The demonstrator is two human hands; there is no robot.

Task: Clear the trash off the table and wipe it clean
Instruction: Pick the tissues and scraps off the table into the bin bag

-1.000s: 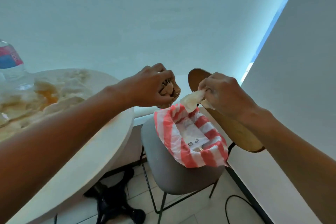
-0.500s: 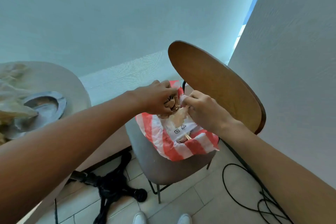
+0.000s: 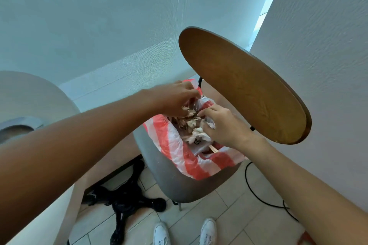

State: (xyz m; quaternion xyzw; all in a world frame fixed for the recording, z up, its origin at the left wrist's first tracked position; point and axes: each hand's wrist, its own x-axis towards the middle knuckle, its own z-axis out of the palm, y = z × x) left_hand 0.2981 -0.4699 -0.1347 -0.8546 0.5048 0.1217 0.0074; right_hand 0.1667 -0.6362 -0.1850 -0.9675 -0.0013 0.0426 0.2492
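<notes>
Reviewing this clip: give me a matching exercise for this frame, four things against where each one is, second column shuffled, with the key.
Things:
1. bag
2. shoes
3. tissue
4. cable

Places:
A. inside the striped bag
B. on the grey chair seat
C. loose on the tiles, right of the chair
D. on the floor at the bottom edge

Pairs: 1-B, 2-D, 3-A, 4-C

White wrapper in the striped bag: small black printed symbol, too small to read.
Other text: none legible.
</notes>
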